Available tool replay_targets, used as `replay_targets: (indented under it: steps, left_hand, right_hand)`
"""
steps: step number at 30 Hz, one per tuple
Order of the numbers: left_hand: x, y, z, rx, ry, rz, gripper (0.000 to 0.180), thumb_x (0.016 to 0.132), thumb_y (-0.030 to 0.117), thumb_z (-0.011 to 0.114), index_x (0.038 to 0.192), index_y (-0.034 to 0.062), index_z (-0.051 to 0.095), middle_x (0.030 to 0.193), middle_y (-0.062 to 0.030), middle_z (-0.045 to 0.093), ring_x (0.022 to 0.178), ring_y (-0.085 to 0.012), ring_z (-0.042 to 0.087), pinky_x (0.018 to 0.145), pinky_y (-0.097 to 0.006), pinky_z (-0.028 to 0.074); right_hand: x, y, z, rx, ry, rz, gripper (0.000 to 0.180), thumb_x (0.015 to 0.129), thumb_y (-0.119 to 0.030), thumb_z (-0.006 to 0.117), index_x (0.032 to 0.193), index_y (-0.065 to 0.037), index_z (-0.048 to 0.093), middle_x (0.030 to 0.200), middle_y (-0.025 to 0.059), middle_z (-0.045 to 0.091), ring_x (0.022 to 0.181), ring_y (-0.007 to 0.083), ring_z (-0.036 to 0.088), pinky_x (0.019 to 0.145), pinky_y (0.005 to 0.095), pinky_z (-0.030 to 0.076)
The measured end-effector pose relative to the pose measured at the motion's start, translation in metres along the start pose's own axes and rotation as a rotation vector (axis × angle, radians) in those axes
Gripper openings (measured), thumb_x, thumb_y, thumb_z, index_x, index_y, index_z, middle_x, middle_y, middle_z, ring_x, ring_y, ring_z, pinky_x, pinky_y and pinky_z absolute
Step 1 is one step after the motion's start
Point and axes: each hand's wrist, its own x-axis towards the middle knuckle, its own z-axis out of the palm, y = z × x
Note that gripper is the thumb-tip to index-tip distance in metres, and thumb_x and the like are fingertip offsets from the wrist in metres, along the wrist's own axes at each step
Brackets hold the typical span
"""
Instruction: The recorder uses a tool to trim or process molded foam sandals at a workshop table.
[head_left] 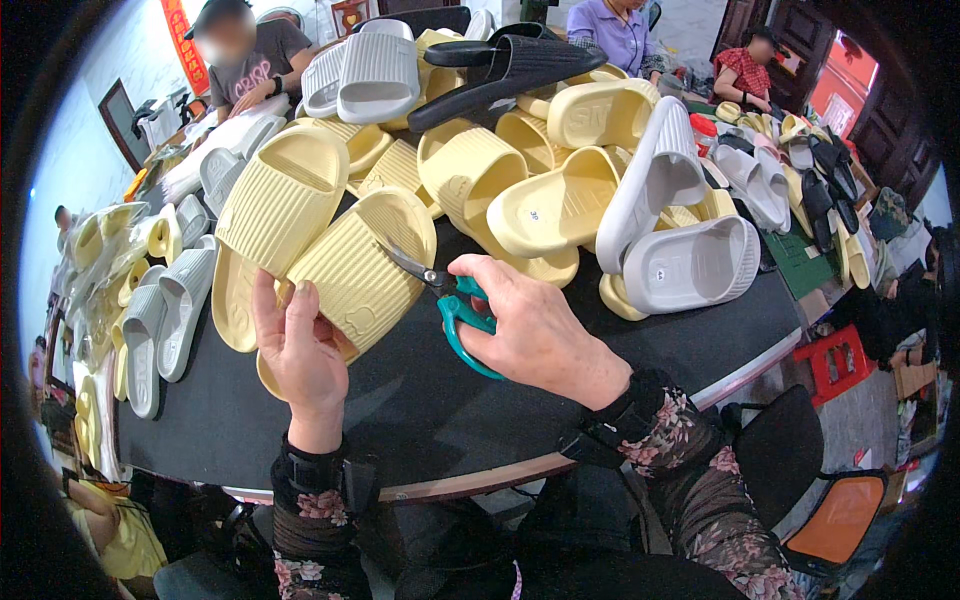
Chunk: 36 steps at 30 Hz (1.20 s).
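Fingers: left hand (300, 350) gripped the near edge of a pale yellow slide sandal (355, 270); right hand (535, 330) was clenched in the loops of teal-handled scissors (450, 300), blades at the sandal's right edge.
Sandal's place: near-left on the black counter (420, 400), sole ribs up, beside another yellow one.
Progress: trimming looked under way on this one sandal; I judged most of the heap (540, 150) still waiting, though nothing told trimmed from untrimmed.
Count: one pair of scissors; two sandals at hand; roughly a dozen yellow, several white and two black in the far heap.
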Motion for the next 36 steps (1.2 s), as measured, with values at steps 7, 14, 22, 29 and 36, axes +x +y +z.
replay_targets:
  steps: [7, 14, 22, 29, 36]
  left_hand:
    - [-0.001, -0.002, -0.001, 0.025, 0.002, -0.001, 0.051, 0.093, 0.006, 0.048, 0.141, -0.0006, 0.032, 0.125, -0.0184, 0.052, 0.109, -0.0197, 0.055, 0.093, -0.032, 0.045]
    - [0.0, -0.001, 0.003, 0.029, -0.038, -0.026, 0.049, 0.093, 0.004, 0.047, 0.139, -0.0006, 0.032, 0.123, -0.0179, 0.053, 0.107, -0.0184, 0.056, 0.088, -0.029, 0.047]
    - [0.008, 0.003, -0.004, 0.275, 0.075, -0.056, 0.051, 0.091, 0.004, 0.048, 0.139, -0.0004, 0.032, 0.118, -0.0142, 0.055, 0.097, -0.0149, 0.056, 0.081, -0.027, 0.045]
    - [0.028, 0.02, 0.013, 0.191, 0.078, 0.146, 0.051, 0.091, 0.006, 0.048, 0.139, -0.0004, 0.031, 0.116, -0.0144, 0.054, 0.101, -0.0174, 0.053, 0.087, -0.029, 0.042]
    - [0.05, 0.025, 0.119, 0.091, -0.203, 0.06, 0.048, 0.091, 0.006, 0.05, 0.135, -0.0005, 0.034, 0.109, -0.0106, 0.056, 0.097, -0.0163, 0.056, 0.083, -0.029, 0.045]
  right_hand:
    - [-0.001, 0.0, 0.0, -0.001, -0.013, -0.017, 0.038, 0.078, -0.006, 0.065, 0.112, -0.001, 0.049, 0.09, 0.019, 0.061, 0.078, 0.0299, 0.065, 0.07, 0.037, 0.052]
    - [0.001, 0.003, 0.008, 0.075, 0.049, 0.027, 0.039, 0.08, -0.006, 0.066, 0.113, 0.0, 0.049, 0.091, 0.0186, 0.062, 0.079, 0.0269, 0.065, 0.07, 0.0341, 0.051]
    - [-0.001, 0.045, 0.055, 0.457, 0.071, 0.275, 0.034, 0.083, -0.007, 0.068, 0.11, 0.004, 0.05, 0.083, 0.0041, 0.061, 0.075, 0.0067, 0.058, 0.065, 0.0229, 0.048]
    - [0.001, 0.049, 0.063, 0.582, -0.088, 0.439, 0.036, 0.083, -0.013, 0.067, 0.11, 0.005, 0.053, 0.086, 0.0125, 0.067, 0.077, 0.0154, 0.066, 0.067, 0.0279, 0.051]
    - [-0.003, 0.042, 0.046, 0.473, -0.14, 0.349, 0.039, 0.077, -0.018, 0.067, 0.108, 0.003, 0.057, 0.093, 0.0207, 0.066, 0.087, 0.0288, 0.066, 0.078, 0.0348, 0.05]
